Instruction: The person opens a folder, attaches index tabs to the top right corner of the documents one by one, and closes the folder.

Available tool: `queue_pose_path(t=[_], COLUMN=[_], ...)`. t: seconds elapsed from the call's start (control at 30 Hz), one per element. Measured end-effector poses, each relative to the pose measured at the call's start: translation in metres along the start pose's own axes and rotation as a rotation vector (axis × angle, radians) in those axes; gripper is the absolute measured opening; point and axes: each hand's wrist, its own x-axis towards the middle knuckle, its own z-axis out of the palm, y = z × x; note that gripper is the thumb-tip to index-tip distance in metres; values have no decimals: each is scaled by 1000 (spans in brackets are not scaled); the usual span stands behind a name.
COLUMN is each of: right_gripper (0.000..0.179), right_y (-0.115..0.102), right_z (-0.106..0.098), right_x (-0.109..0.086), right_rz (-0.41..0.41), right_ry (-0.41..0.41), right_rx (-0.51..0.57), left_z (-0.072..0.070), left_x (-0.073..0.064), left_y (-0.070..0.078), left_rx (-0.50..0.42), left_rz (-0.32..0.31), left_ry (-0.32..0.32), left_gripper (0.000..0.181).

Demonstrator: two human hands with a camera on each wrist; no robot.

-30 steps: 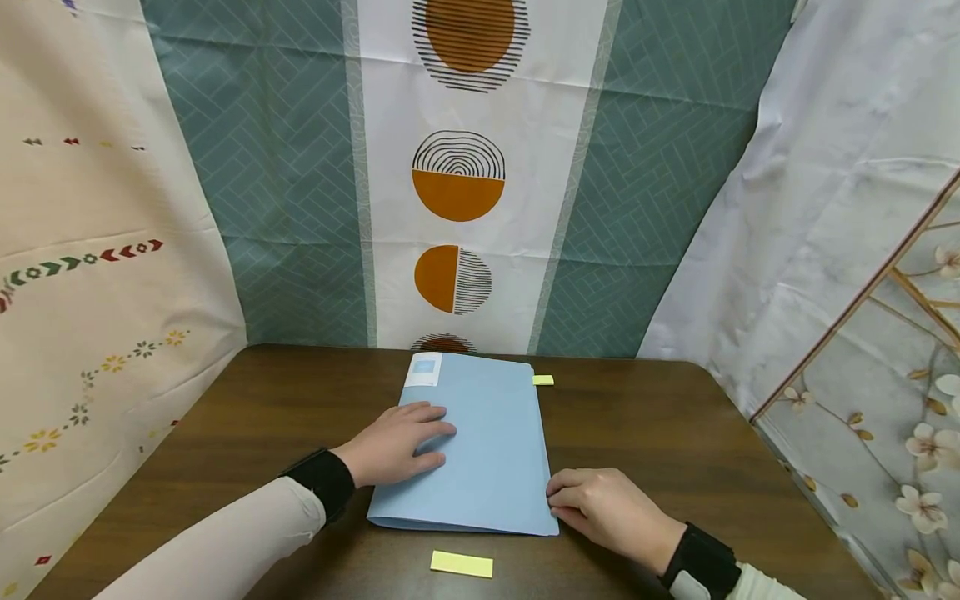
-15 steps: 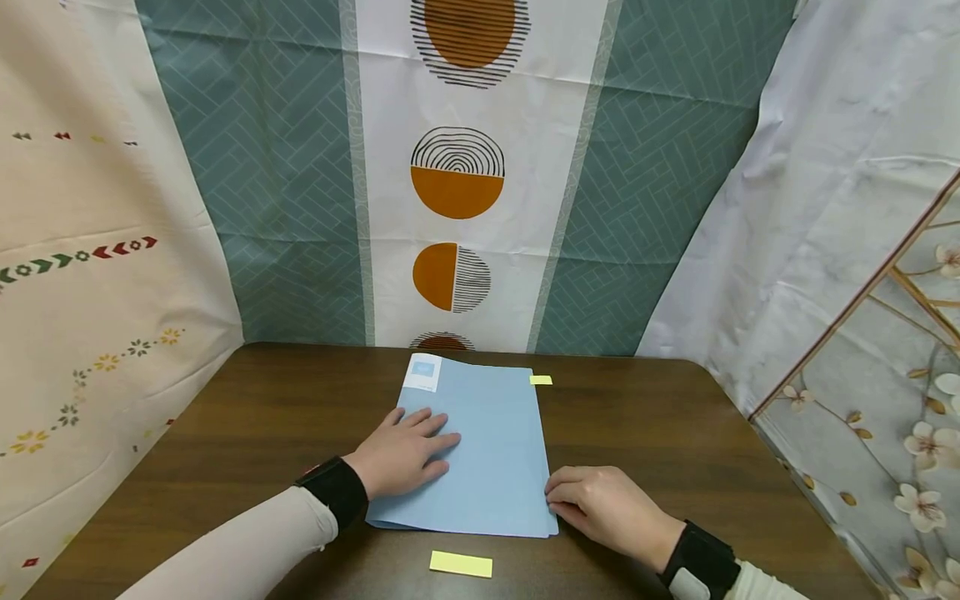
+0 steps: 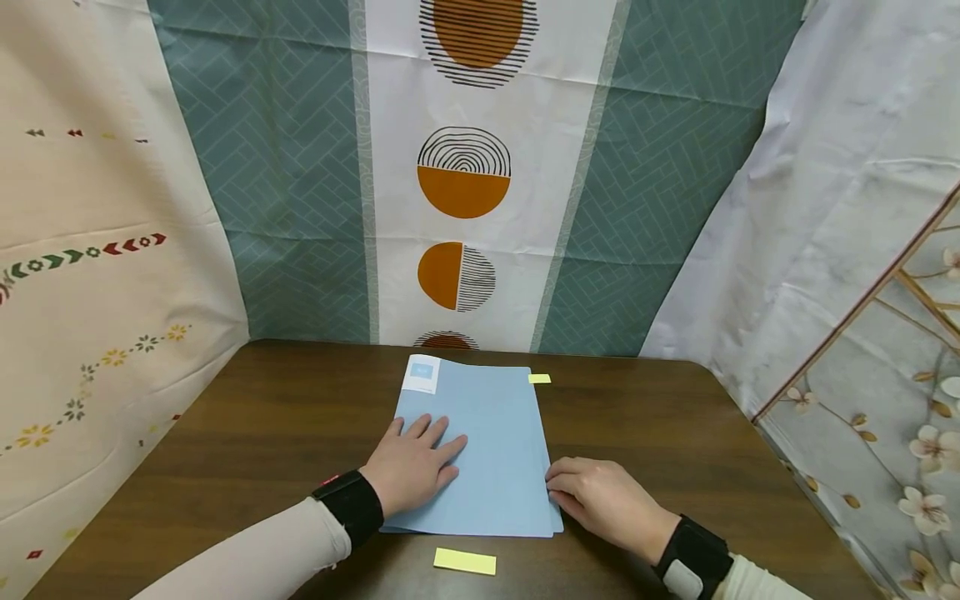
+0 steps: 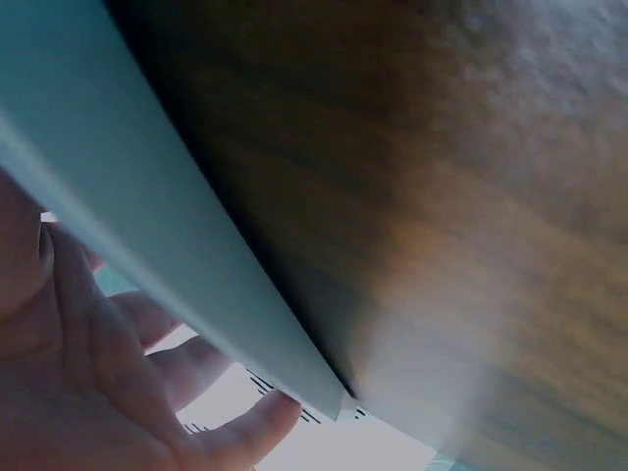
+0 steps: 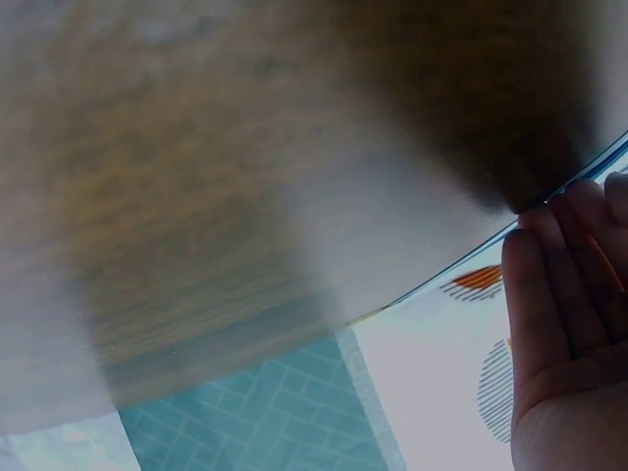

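A light blue folder [image 3: 487, 442] with a white label [image 3: 422, 373] at its top left corner lies on the table. My left hand [image 3: 416, 467] rests on its cover at the left side, palm down and fingers spread. The left wrist view shows the folder's spine [image 4: 186, 235] close up, the fingers [image 4: 250, 422] reaching along beyond it. At the lower right edge my right hand [image 3: 600, 496] has its fingers bent and pinches the folder's border. From the right wrist, those fingers [image 5: 538, 285] meet the thin edge of the folder.
A yellow sticky strip [image 3: 465, 561] lies on the brown table [image 3: 315, 392] in front of the folder. Another yellow tab [image 3: 539, 378] sticks out at the folder's upper right edge. A patterned curtain [image 3: 300, 167] hangs behind the table.
The left hand has slid a little to the right over the cover, and its fingers have spread. The folder's left part lies flatter. My right hand stays at the right edge.
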Motion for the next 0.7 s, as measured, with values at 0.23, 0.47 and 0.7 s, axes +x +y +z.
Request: queue_pose_path(t=[0.23, 0.47, 0.7], right_gripper=[14, 16, 22], right_y=[2, 7, 10], right_z=[0, -4, -9], right_x=[-1, 4, 11], right_rz=[17, 80, 154], right_ry=[38, 161, 218], right_rx=[-39, -111, -168], left_z=[-17, -27, -28], left_x=[3, 9, 12], left_y=[1, -2, -7], left_rx=[-33, -77, -124], left_rz=[-1, -36, -65], left_ry=[65, 112, 143], left_gripper=[50, 50, 52])
